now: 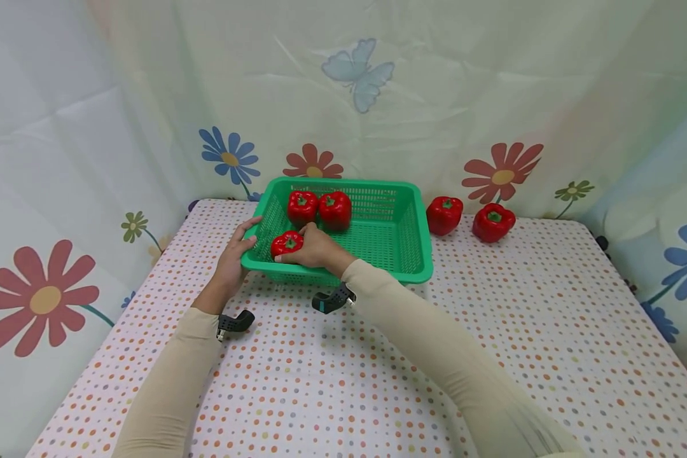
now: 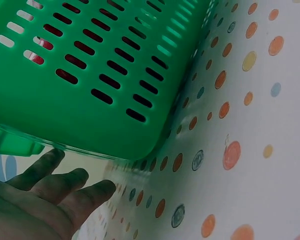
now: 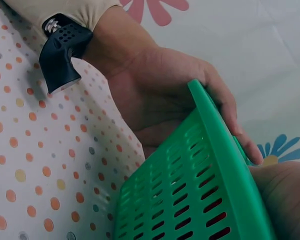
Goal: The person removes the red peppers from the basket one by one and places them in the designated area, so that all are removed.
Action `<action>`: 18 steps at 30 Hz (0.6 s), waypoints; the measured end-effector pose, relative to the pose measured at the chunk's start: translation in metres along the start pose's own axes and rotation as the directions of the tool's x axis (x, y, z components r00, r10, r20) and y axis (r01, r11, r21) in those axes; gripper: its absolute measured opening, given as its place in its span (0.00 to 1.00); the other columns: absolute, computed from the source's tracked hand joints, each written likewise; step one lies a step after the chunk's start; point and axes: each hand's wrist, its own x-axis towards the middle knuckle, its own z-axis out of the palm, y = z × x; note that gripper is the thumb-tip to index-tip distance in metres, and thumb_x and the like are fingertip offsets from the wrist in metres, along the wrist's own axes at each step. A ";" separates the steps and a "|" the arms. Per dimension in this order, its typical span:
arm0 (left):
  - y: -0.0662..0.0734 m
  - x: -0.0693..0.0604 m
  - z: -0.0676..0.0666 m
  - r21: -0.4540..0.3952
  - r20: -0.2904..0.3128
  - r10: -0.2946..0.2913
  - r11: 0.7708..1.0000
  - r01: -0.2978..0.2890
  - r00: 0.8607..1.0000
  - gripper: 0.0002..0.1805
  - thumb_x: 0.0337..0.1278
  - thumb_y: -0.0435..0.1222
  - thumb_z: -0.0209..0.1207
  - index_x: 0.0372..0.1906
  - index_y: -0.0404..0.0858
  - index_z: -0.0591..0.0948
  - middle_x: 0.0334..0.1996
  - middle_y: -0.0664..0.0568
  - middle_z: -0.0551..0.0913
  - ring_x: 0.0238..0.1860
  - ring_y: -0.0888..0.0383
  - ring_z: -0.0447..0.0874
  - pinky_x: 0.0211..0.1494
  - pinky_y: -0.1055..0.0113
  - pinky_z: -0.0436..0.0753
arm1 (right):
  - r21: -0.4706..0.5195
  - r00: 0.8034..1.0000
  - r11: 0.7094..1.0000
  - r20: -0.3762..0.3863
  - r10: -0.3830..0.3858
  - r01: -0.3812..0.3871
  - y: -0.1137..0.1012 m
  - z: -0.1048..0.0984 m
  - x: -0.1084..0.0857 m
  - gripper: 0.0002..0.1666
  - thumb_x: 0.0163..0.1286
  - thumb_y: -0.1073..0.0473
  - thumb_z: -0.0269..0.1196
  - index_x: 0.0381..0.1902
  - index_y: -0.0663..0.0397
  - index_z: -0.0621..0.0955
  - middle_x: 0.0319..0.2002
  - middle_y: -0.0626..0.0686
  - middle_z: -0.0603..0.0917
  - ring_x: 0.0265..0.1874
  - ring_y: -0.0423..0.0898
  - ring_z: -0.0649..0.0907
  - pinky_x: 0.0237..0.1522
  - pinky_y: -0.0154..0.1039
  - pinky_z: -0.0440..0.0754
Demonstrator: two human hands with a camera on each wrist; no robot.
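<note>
A green plastic basket [image 1: 372,276] with slotted walls stands on the table. My left hand [image 1: 229,267] rests against its left end, touching the rim; the left wrist view shows three extended fingers [image 2: 92,197] below the basket's edge. My right hand [image 1: 316,248] reaches over the near rim and holds a red bell pepper [image 1: 285,243] in the front left corner, thumb on the near side and fingers on the far side. Two more red bell peppers, one on the left [image 1: 302,207] and one beside it [image 1: 336,211], lie at the back of the basket.
Right of the basket, two red bell peppers stand on the table, one near its wall [image 1: 444,215] and one farther right [image 1: 493,222]. A dotted cloth [image 1: 286,381] covers the table. Behind hangs a flowered curtain [image 1: 406,140].
</note>
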 end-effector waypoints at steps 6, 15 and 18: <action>0.002 0.001 0.000 0.015 -0.002 0.011 1.000 -0.011 1.000 0.27 0.78 0.39 0.36 0.77 0.51 0.56 0.78 0.50 0.49 0.76 0.46 0.54 0.74 0.43 0.59 | -0.054 0.998 0.998 -0.057 -0.033 0.030 -0.001 -0.001 -0.002 0.42 0.60 0.44 0.70 0.64 0.58 0.65 0.60 0.58 0.75 0.58 0.52 0.75 0.58 0.48 0.78; 0.001 0.001 -0.002 0.014 -0.006 -0.001 1.000 0.001 1.000 0.26 0.77 0.40 0.38 0.76 0.52 0.56 0.78 0.49 0.50 0.74 0.43 0.57 0.72 0.42 0.61 | 0.057 0.979 0.994 -0.190 -0.078 0.090 0.004 -0.005 -0.006 0.37 0.58 0.52 0.70 0.62 0.56 0.69 0.59 0.60 0.71 0.58 0.52 0.71 0.50 0.48 0.82; 0.000 0.000 -0.002 0.021 -0.008 -0.003 1.000 0.003 1.000 0.26 0.78 0.40 0.37 0.76 0.53 0.56 0.78 0.49 0.50 0.74 0.43 0.58 0.70 0.44 0.64 | 0.116 0.974 0.988 -0.215 -0.078 0.105 0.007 -0.006 -0.008 0.37 0.57 0.52 0.71 0.62 0.54 0.69 0.60 0.59 0.69 0.59 0.52 0.71 0.50 0.48 0.82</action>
